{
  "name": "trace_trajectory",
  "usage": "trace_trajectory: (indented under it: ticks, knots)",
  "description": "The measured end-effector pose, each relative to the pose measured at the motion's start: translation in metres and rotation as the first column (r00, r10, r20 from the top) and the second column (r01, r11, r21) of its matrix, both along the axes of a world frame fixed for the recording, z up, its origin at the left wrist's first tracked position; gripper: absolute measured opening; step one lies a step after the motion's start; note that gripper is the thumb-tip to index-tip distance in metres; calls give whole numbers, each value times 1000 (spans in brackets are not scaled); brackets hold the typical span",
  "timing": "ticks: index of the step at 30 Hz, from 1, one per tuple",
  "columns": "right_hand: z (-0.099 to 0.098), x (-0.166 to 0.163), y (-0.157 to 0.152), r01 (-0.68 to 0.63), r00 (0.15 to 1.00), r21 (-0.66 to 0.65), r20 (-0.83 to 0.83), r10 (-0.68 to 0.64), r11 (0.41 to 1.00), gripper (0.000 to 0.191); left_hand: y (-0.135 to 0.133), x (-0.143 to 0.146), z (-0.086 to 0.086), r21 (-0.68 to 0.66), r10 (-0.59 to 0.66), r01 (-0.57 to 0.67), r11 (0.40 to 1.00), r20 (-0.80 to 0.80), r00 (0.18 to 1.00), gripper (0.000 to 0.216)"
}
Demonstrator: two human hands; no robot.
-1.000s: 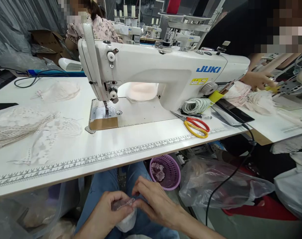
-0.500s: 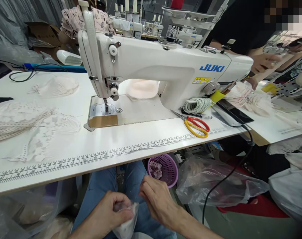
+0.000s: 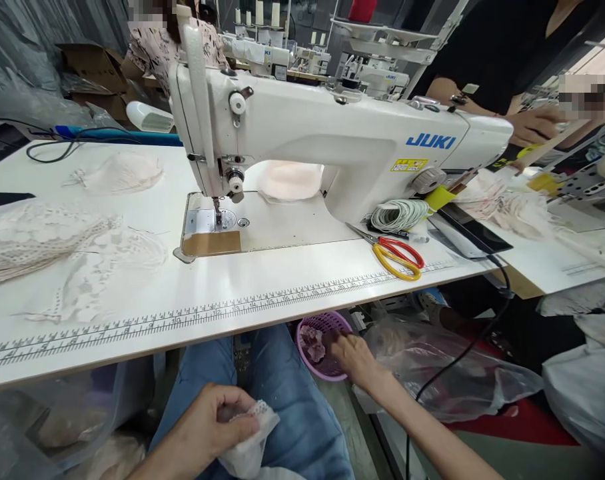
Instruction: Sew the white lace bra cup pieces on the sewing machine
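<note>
Above my lap, my left hand (image 3: 227,423) is closed on a white lace fabric piece (image 3: 255,437), its thumb pressing the lacy edge. The cloth hangs down below the fingers. My right hand (image 3: 353,357) reaches over the right rim of a purple plastic basket (image 3: 310,365), to the right of my knees. Motion blurs its fingertips, so I cannot make out anything in them. Crumpled mauve scraps (image 3: 312,343) lie inside the basket. On the table stands a white JUKI sewing machine (image 3: 302,127), its needle area above a metal plate.
Lace pieces (image 3: 37,243) are piled on the table's left. Scissors (image 3: 397,257) with red and yellow handles lie near the ruler strip (image 3: 262,300). A coiled cord (image 3: 400,215) rests by the machine. A transparent bag (image 3: 432,373) and black cable (image 3: 462,363) are at right; a co-worker's hand (image 3: 537,127) is beyond.
My right hand has moved away from my left hand, rightward and up to the basket. My left hand keeps hold of the lace piece. The view has shifted slightly.
</note>
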State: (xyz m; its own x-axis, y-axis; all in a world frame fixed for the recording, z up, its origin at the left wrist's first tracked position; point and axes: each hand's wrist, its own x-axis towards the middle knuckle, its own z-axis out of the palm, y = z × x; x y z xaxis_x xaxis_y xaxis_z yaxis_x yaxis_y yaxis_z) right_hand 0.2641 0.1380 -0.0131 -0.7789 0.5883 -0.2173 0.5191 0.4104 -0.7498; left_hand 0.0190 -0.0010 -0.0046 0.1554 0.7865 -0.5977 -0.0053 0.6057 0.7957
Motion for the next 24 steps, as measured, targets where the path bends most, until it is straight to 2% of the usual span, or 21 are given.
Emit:
trace_trajectory:
  ticks: [4, 7, 10, 14, 17, 21, 24]
  knots:
    - [2, -3, -18, 11, 1000, 10, -11, -11, 1000, 27, 2, 1, -4, 13, 14, -15, 1000, 49, 999, 49]
    - [14, -29, -37, -71, 986, -109, -155, 54, 991, 29, 4, 2, -5, 35, -7, 4, 999, 69, 998, 48]
    - [22, -53, -45, -133, 955, -217, -290, 67, 967, 35, 5, 0, 0, 81, -33, 34, 996, -13, 999, 47]
    - [23, -62, -45, -86, 967, -422, -253, -26, 903, 22, 2, -7, 6, 84, -66, 81, 993, -168, 984, 41]
    - [23, -62, -45, -92, 971, -560, -232, -50, 823, 18, 3, -12, 10, 59, -173, 183, 981, -146, 974, 42]
    - [25, -62, -44, -90, 970, -629, -232, -76, 772, 23, 4, -13, 12, 69, -196, 197, 978, -28, 980, 44]
    - [23, -61, -41, -94, 972, -643, -225, -70, 760, 31, 2, -12, 8, 66, -170, 173, 983, -52, 984, 47]
